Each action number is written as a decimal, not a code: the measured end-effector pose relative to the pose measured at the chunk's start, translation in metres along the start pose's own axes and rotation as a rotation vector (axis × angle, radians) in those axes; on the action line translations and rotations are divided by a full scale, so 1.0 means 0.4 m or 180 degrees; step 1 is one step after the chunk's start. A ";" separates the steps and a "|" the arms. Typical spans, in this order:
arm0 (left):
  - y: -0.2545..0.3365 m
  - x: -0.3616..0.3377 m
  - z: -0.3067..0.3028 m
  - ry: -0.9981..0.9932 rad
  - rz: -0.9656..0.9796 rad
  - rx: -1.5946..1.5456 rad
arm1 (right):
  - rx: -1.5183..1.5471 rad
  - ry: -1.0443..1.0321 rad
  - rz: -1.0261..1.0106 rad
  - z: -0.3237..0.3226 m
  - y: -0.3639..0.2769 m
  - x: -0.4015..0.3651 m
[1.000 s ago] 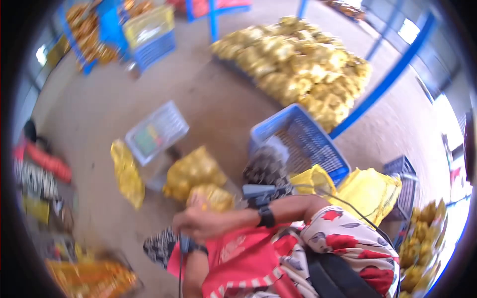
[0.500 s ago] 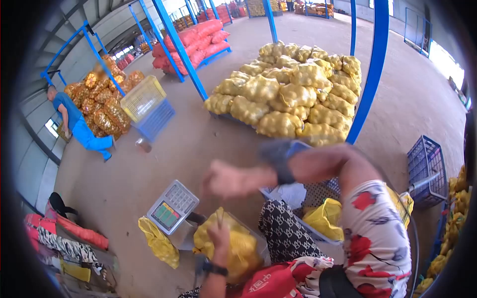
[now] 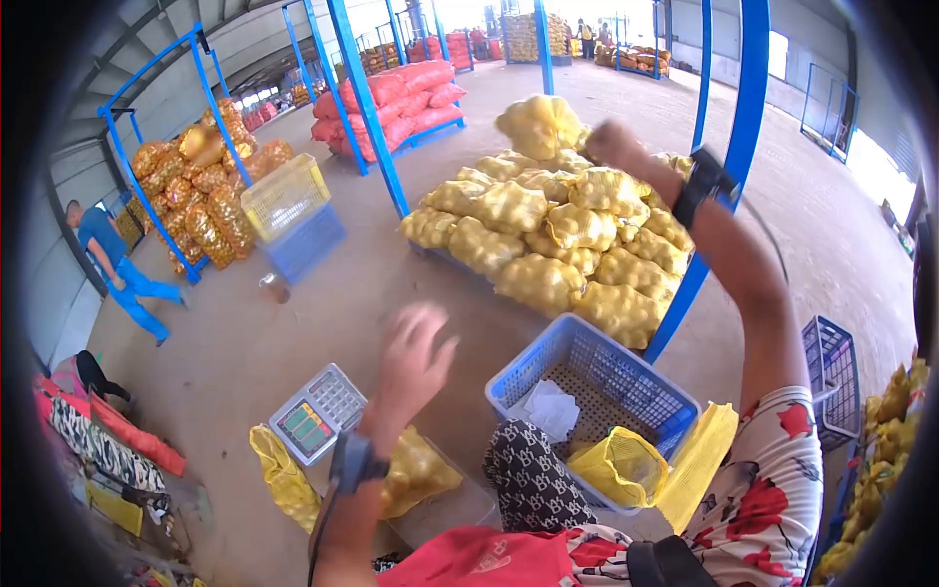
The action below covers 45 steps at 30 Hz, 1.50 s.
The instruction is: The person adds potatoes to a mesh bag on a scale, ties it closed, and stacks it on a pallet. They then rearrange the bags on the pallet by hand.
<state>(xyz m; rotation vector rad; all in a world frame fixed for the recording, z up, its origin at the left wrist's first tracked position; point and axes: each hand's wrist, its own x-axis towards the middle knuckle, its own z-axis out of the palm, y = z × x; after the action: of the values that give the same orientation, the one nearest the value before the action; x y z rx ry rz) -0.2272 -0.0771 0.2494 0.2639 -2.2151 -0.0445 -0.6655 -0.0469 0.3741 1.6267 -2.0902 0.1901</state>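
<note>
Since the earlier frame, the right hand (image 3: 626, 155) has moved from above the filled yellow bag (image 3: 419, 477) out to the far side of the bag stack (image 3: 577, 230), and the left hand (image 3: 403, 372) has come up off that filled bag. Another full net bag, the upper bag (image 3: 540, 127), now shows at the top of the stack, just beside the right hand. The right fingers look curled but are blurred, so I cannot tell whether they grip its netting or have let go, nor whether the bag rests fully on those beneath. The left fingers are spread wide and hold nothing. The filled bag lies low in front of the person, by the digital scale (image 3: 305, 423), while an open yellow bag (image 3: 618, 468) sits in the blue crate (image 3: 675, 411). The step in hand seems to be placing the upper bag on the stack. As I judge it, the next move calls for a check that it sits steady, with the right fingers clear of the netting before that arm draws back.
</note>
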 end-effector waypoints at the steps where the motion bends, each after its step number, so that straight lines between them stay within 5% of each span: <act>1: -0.038 -0.111 -0.016 -0.0160 -0.0421 -0.0100 | 0.0243 0.0144 0.0313 0.075 -0.060 -0.046; 2: -0.075 -0.229 -0.043 -0.0327 -0.0818 0.0103 | -0.0736 -0.0301 -0.0817 0.168 -0.079 -0.066; 3: -0.097 -0.332 -0.089 -0.0411 -0.1364 0.0019 | 0.0244 -0.0934 0.0298 0.173 -0.196 -0.114; 5: -0.163 -0.587 -0.173 -0.0403 -0.2139 0.0470 | 0.0816 -0.0461 -0.1781 0.424 -0.285 -0.205; 7: -0.196 -0.816 -0.276 -0.0067 -0.3141 0.0580 | 0.3037 0.0126 -0.3244 0.593 -0.468 -0.313; 8: -0.204 -0.913 -0.333 -0.0009 -0.3780 0.0635 | 0.3502 -0.1438 -0.1526 0.454 -0.603 -0.409; 10: -0.238 -1.081 -0.424 0.0539 -0.4235 0.0487 | 0.3149 -0.2879 -0.1620 0.336 -0.823 -0.471; 11: -0.234 -1.139 -0.463 0.0489 -0.4157 0.0633 | 0.3192 -0.3146 -0.1927 0.363 -0.922 -0.515; 12: -0.227 -1.168 -0.500 0.0204 -0.4959 0.0732 | 0.3307 -0.3047 -0.2247 0.390 -1.026 -0.555; 16: -0.306 -1.464 -0.546 0.0646 -0.5328 0.1368 | 0.3816 -0.3051 -0.3318 0.422 -1.438 -0.661; 20: -0.384 -1.374 -0.559 0.1008 -0.5418 0.1270 | 0.3955 -0.2194 -0.2522 0.466 -1.736 -0.659; 22: -0.476 -1.336 -0.557 0.1616 -0.5335 0.0822 | 0.3762 -0.3053 -0.2121 0.632 -1.903 -0.618; 23: -0.534 -1.315 -0.557 0.1997 -0.5405 0.0289 | 0.4563 -0.3680 -0.0686 0.599 -1.953 -0.577; 24: -0.615 -1.316 -0.552 0.1611 -0.5327 0.0384 | 0.5191 -0.4171 0.0916 0.554 -2.015 -0.532; 25: -0.679 -1.298 -0.545 0.1213 -0.5216 0.0465 | 0.5165 -0.4187 0.0943 0.538 -2.067 -0.496; 27: -0.774 -1.217 -0.532 0.0480 -0.4963 0.0949 | 0.4771 -0.4419 0.2501 0.536 -2.167 -0.439; 30: -0.875 -1.137 -0.490 -0.0092 -0.4700 0.1793 | 0.4991 -0.4776 0.2935 0.571 -2.271 -0.427; 32: -0.936 -1.189 -0.457 -0.0109 -0.4370 0.2042 | 0.5141 -0.4623 0.2606 0.608 -2.315 -0.494; 34: -0.982 -1.272 -0.418 -0.0111 -0.4021 0.2293 | 0.5153 -0.4468 0.1466 0.617 -2.322 -0.568; 35: -1.000 -1.341 -0.409 0.0159 -0.4378 0.1687 | 0.4976 -0.4423 0.0713 0.608 -2.312 -0.605; 36: -1.002 -1.369 -0.419 0.0413 -0.4698 0.1088 | 0.4998 -0.4414 0.0735 0.591 -2.296 -0.633; 38: -0.915 -1.330 -0.484 0.3349 -0.5503 -0.1175 | 0.5029 -0.4282 0.0533 0.539 -2.278 -0.671; 40: -0.878 -1.390 -0.550 0.4466 -0.4982 -0.2097 | 0.4576 -0.4235 0.0056 0.521 -2.260 -0.673; 45: -0.666 -1.140 -0.740 0.3245 -0.4579 -0.1930 | 0.4972 -0.3294 -0.0563 0.409 -2.164 -0.693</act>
<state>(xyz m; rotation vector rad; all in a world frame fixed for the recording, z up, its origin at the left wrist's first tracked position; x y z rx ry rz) 0.3215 -0.2255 0.0416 1.1467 -0.6040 -1.0576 0.1525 -0.1136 -0.0496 3.2812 -2.5421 1.4799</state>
